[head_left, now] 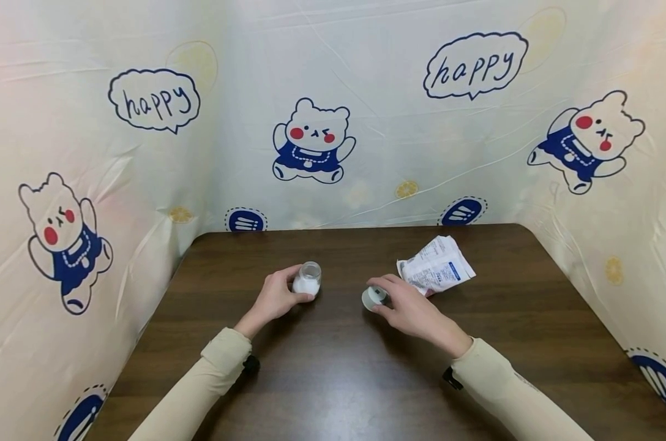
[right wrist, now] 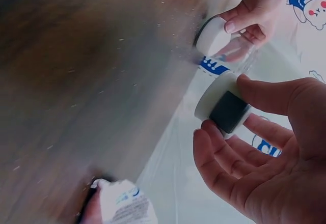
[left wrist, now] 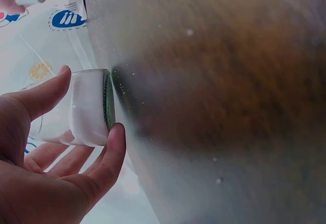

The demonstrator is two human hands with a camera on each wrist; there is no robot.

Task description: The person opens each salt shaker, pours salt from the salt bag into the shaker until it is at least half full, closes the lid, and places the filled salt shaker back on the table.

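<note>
A small clear glass jar point(head_left: 307, 283) without a lid holds white powder in its lower part. My left hand point(head_left: 276, 296) grips it from the side, thumb on one side and fingers on the other. The jar is upright, its base point(left wrist: 109, 104) at or just above the tabletop; I cannot tell whether it touches. To the right, my right hand point(head_left: 412, 310) pinches a white cap point(head_left: 373, 299) between thumb and fingers, apart from the jar. In the right wrist view the cap point(right wrist: 213, 99) shows a dark square patch on its side.
Behind my right hand lies a white printed packet point(head_left: 442, 269), crumpled. Everything is on a dark brown wooden table point(head_left: 333, 380). A pale curtain point(head_left: 388, 153) with printed bears rises at the table's back edge and along its sides.
</note>
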